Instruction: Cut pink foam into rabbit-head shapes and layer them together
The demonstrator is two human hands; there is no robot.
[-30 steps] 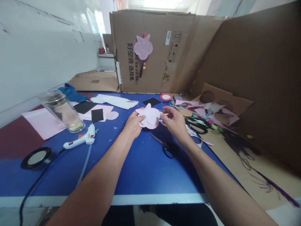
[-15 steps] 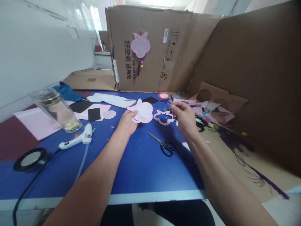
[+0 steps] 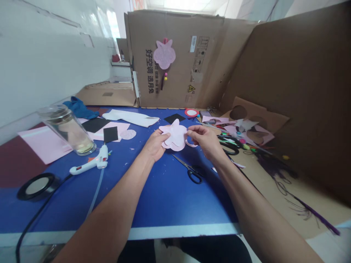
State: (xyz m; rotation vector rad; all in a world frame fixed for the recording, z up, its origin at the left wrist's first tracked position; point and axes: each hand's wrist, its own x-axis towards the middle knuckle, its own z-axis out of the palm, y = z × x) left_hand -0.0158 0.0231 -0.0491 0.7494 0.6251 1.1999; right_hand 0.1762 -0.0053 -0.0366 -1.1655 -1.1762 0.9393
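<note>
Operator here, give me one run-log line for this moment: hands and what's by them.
left hand: holding pink flower-shaped cutout | right hand: pinching cutout's edge | by right hand: pink cutout frame | on table: scissors, hot glue gun

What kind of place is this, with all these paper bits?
It looks like a craft room or workshop. A glue gun lies on the blue table, with scissors nearby, and a pink cutout hangs on a cardboard wall.

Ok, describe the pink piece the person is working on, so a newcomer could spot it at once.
On the blue table, find the bare left hand and bare right hand. Between them is a pale pink lobed cut-out, pinched by both. Unlike the similar pink shape on the cardboard box, it is in the hands, not hanging up.
</note>
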